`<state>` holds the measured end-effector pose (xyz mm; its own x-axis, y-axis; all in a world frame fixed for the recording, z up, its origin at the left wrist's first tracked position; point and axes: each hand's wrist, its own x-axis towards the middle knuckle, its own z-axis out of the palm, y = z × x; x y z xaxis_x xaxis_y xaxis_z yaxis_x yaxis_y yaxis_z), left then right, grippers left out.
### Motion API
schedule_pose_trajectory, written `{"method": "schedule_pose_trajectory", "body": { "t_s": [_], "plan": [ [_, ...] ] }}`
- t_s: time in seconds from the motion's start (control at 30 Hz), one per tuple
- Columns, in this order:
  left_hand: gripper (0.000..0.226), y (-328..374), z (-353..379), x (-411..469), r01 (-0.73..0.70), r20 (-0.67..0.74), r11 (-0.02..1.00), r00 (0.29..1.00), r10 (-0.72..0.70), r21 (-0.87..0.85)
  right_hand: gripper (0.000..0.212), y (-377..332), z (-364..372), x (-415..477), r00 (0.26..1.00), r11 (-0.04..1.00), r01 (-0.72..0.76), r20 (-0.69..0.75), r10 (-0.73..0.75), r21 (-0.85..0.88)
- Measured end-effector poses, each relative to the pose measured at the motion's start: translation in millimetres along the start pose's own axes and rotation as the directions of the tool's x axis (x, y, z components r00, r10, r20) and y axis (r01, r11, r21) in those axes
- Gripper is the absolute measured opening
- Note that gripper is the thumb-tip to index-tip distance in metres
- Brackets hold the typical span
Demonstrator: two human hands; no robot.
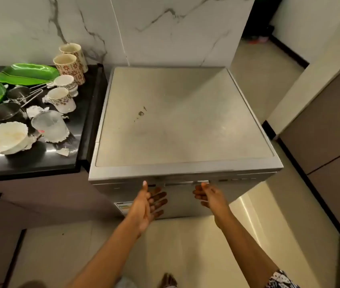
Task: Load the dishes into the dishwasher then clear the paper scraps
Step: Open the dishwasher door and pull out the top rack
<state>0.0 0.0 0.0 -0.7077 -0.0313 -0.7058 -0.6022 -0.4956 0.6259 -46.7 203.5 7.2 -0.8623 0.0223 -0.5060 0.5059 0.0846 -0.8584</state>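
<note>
Marble walls stood behind a grey dishwasher (183, 121), which was closed and just beside a black counter (40, 161). The left hand (147, 204) and right hand (207, 196) hung at the handle (181, 183) on top of the door (182, 202), both wide, with fingers loosely spread and holding nothing; whether the fingertips already touched the handle I could not tell. To open well, both hands should probably hook under the handle and pull evenly, and the person should step back, because a foot (168, 280) was below the door. On the counter waited green plates (27, 73), cups (69, 65), a white bowl (4, 140) and steel pots (4, 113), with paper scraps (63, 151) between them. A cabinet (321, 132) stood near on the right and could narrow the space.
</note>
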Motion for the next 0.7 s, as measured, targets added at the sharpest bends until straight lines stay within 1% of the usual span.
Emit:
{"method": "schedule_pose_trajectory", "body": {
  "t_s": [0.03, 0.07, 0.13, 0.23, 0.3, 0.33, 0.4, 0.53, 0.6, 0.7],
  "plan": [
    [0.065, -1.4, 3.0, 5.5, 0.035, 0.036, 0.991, 0.999, -0.030, -0.127, 0.034, 3.8, -2.8, 7.4, 0.993, 0.987, -0.110, 0.045, 0.106, 0.118],
    [0.072, -2.2, 5.6, 9.5, 0.058, 0.064, 0.972, 0.997, -0.045, -0.226, 0.046, 5.1, -5.7, 11.2, 0.978, 0.950, -0.198, 0.115, 0.175, 0.242],
    [0.081, -4.4, 11.3, 16.1, 0.072, 0.104, 0.926, 0.994, -0.036, -0.371, 0.062, 8.6, -10.8, 25.6, 0.953, 0.840, -0.295, 0.203, 0.225, 0.455],
    [0.089, -10.1, 24.9, 20.1, 0.083, 0.168, 0.882, 0.986, -0.004, -0.464, 0.072, 6.6, -11.8, 33.8, 0.950, 0.731, -0.309, 0.238, 0.203, 0.608],
    [0.093, -10.8, 34.7, 20.9, 0.072, 0.168, 0.853, 0.986, 0.018, -0.516, 0.075, 2.2, -13.6, 34.6, 0.955, 0.644, -0.298, 0.222, 0.199, 0.705],
    [0.095, -11.1, 38.6, 21.7, 0.068, 0.166, 0.835, 0.986, 0.028, -0.545, 0.077, 1.5, -14.8, 35.8, 0.957, 0.607, -0.288, 0.209, 0.199, 0.741],
    [0.098, -12.8, 46.0, 23.4, 0.056, 0.159, 0.789, 0.986, 0.053, -0.612, 0.081, 1.3, -16.3, 37.2, 0.962, 0.570, -0.270, 0.194, 0.192, 0.776],
    [0.102, -13.6, 51.2, 23.7, 0.046, 0.144, 0.745, 0.987, 0.068, -0.666, 0.081, 6.1, -17.9, 36.4, 0.953, 0.558, -0.301, 0.270, 0.139, 0.773],
    [0.101, -13.0, 52.7, 22.0, 0.037, 0.132, 0.755, 0.989, 0.066, -0.655, 0.079, 4.7, -17.1, 35.4, 0.953, 0.579, -0.299, 0.268, 0.142, 0.758],
    [0.104, -13.0, 54.7, 22.0, 0.013, 0.104, 0.785, 0.992, 0.065, -0.619, 0.079, 3.1, -11.7, 35.1, 0.963, 0.600, -0.268, 0.214, 0.162, 0.754]
  ]
}}
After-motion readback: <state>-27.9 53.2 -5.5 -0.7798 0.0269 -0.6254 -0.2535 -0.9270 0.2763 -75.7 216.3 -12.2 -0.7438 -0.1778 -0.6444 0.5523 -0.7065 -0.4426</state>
